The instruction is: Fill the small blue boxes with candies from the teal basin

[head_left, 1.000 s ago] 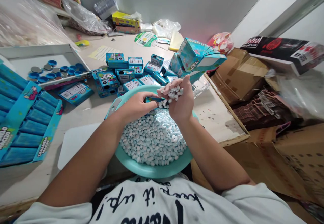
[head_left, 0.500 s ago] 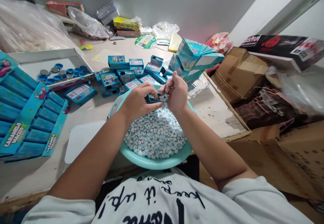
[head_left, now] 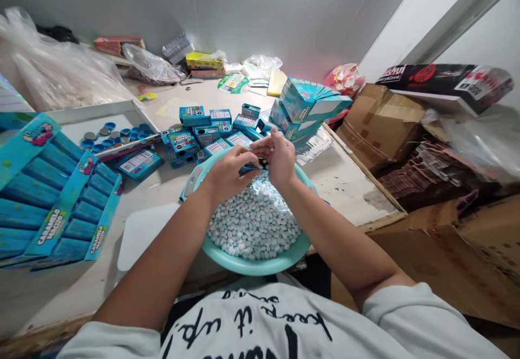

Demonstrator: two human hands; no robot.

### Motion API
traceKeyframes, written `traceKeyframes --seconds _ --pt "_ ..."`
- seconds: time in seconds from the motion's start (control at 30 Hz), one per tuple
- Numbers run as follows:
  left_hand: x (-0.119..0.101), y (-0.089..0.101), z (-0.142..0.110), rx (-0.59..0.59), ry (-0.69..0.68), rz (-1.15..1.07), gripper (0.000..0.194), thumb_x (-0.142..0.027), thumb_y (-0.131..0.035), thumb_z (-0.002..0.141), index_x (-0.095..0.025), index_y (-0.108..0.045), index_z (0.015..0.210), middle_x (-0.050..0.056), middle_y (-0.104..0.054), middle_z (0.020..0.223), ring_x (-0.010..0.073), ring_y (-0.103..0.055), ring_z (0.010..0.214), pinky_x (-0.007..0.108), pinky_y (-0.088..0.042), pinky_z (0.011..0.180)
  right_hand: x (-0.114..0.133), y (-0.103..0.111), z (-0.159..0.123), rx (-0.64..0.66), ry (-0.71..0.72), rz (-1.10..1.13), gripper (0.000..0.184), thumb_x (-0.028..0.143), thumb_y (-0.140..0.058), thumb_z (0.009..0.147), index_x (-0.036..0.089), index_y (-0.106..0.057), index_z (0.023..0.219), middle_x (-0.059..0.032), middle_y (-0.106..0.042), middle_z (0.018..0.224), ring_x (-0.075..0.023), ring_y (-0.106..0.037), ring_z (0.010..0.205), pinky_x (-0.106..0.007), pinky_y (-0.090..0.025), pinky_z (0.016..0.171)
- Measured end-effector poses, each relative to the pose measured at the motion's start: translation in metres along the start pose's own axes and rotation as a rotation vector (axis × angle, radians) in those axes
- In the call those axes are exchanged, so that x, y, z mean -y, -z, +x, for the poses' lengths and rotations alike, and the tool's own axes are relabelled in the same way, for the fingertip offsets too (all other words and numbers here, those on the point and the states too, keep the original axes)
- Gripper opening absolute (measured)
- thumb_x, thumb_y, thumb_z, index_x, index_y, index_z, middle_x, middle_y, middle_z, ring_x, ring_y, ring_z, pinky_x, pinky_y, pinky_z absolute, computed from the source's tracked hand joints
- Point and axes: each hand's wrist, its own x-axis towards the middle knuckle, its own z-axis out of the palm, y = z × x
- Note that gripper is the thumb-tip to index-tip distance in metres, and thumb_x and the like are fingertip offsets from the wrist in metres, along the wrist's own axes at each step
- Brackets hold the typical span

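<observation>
"What's at the left?"
"A glossy carton point(head_left: 57, 202), then round caps point(head_left: 108, 143)."
"And the hands?"
"Left hand point(head_left: 231, 176) grips a blue container point(head_left: 245, 170), mostly hidden, above smooth, pebbly sweets point(head_left: 252, 223). Right hand point(head_left: 281, 162) curls beside it; I can't tell whether it holds anything."
"Edges?"
"The basin point(head_left: 254, 268) has a curved rim; rightward, flat tabletop point(head_left: 337, 188) reaches a wooden border point(head_left: 368, 177)."
</observation>
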Motion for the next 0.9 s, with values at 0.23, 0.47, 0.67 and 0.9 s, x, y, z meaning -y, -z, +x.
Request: traceKeyframes --seconds 0.23,0.47,0.67,0.9 --pt "-0.002 0.002 0.002 0.051 0.079 -0.057 0.013 -0.027 -0.060 0.093 -0.023 -0.069 0.100 0.008 -0.059 0.120 0.0227 -0.060 0.114 0.037 -0.049 0.102 0.001 0.001 -0.006 -0.009 -0.001 0.016 0.051 0.064 -0.057 0.089 0.019 -0.073 0.070 -0.0069 -0.078 0.077 -0.0214 -0.075 0.077 -0.040 -0.059 0.088" --pt "-0.008 0.011 0.001 0.013 0.202 -0.100 0.015 -0.032 -0.071 0.085 -0.022 -0.063 0.093 0.003 -0.064 0.100 0.0200 -0.061 0.098 0.033 -0.049 0.088 0.001 -0.001 -0.007 0.031 -0.090 0.002 0.038 0.059 -0.063 0.088 0.023 -0.075 0.089 -0.0082 -0.078 0.114 -0.0257 -0.068 0.119 -0.045 -0.048 0.108" --pt "-0.006 0.012 0.000 0.009 0.317 -0.124 0.027 -0.041 -0.075 0.080 -0.022 -0.061 0.093 0.000 -0.065 0.095 0.0174 -0.060 0.084 0.029 -0.046 0.073 0.013 0.003 -0.008 0.145 -0.107 -0.024 0.076 0.083 -0.032 0.090 0.021 -0.075 0.097 -0.0149 -0.077 0.115 -0.0313 -0.066 0.122 -0.053 -0.048 0.106" --pt "-0.008 0.014 0.000 -0.008 0.345 -0.127 0.025 -0.038 -0.075 0.079 -0.022 -0.061 0.092 0.000 -0.065 0.094 0.0164 -0.058 0.081 0.029 -0.045 0.071 0.007 0.005 -0.012 0.189 -0.119 -0.098 0.090 0.090 -0.021 0.086 0.021 -0.075 0.105 -0.0151 -0.076 0.117 -0.0308 -0.065 0.124 -0.053 -0.043 0.112"
